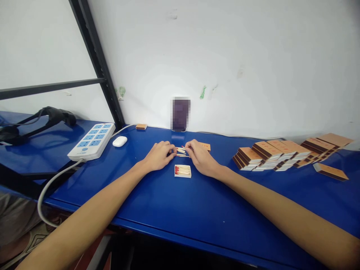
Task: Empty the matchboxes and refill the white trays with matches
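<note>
Several loose matchsticks (180, 150) lie on the blue table between my two hands, and my fingers partly cover them. My left hand (159, 156) is curled, with thumb and forefinger closed on the left ends of the matchsticks. From the right, my right hand (200, 159) pinches a matchstick whose red tip shows above the others. Nearer to me stands an open matchbox tray (182, 177), filled with matchsticks, red heads to the left. An orange matchbox cover (206, 146) lies behind my right hand, partly hidden by it.
Stacked matchboxes (270, 150) stand at the right, with a single matchbox (331, 171) before them. A phone (180, 114) leans on the wall. Left are a power strip (91, 142), a white earbud case (119, 141), another matchbox (141, 126) and a black rack post (101, 63).
</note>
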{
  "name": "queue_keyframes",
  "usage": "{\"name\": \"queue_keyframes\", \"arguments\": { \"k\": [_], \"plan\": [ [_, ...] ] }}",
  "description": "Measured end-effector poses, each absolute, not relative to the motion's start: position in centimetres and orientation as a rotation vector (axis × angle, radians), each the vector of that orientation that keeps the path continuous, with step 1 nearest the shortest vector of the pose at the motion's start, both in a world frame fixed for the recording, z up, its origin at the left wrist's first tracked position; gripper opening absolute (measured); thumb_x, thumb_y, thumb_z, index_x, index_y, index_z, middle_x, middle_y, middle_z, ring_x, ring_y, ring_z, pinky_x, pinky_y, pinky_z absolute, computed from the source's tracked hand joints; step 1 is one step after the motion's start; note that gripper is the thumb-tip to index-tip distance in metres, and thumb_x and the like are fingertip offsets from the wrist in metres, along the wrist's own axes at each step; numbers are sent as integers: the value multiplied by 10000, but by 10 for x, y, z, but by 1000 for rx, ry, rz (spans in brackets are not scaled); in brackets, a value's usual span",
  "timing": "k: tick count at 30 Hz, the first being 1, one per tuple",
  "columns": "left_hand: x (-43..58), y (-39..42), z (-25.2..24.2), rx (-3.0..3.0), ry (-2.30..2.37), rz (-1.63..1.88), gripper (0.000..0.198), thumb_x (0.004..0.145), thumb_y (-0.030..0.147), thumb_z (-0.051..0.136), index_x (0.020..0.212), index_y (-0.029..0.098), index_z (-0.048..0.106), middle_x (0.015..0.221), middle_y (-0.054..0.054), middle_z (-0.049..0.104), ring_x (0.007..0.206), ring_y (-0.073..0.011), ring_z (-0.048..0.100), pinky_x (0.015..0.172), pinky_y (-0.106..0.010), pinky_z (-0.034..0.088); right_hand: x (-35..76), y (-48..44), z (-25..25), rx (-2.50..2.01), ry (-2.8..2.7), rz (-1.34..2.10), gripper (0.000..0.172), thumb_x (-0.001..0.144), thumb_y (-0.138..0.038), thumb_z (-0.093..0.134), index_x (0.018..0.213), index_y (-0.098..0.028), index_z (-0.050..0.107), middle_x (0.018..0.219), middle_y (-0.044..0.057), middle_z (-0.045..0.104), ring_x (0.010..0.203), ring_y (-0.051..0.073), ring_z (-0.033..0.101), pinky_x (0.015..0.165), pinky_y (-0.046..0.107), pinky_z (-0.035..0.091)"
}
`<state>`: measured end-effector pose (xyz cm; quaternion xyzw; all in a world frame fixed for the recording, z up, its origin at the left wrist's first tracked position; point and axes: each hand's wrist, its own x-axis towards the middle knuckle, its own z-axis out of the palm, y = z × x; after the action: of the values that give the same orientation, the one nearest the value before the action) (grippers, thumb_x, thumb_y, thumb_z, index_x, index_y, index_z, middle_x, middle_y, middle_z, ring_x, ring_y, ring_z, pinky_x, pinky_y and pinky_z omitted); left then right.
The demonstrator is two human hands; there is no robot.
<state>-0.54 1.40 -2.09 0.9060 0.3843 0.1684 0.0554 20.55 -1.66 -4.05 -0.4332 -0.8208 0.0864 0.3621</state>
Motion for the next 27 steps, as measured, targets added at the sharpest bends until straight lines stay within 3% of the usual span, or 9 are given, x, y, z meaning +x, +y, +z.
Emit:
{"name": "queue_keyframes", "arguments": {
  "k": [27],
  "plan": [
    [-2, 9, -19, 2739, 1175, 559, 177, 921, 380, 559, 900, 228, 648, 864, -6, 600, 824, -191, 538, 734, -331, 352, 205, -16, -43, -1079, -2052, 218, 128, 1006, -259, 372, 963, -209, 481, 889, 57, 607, 830, 192, 589, 739, 326, 449]
  ]
}}
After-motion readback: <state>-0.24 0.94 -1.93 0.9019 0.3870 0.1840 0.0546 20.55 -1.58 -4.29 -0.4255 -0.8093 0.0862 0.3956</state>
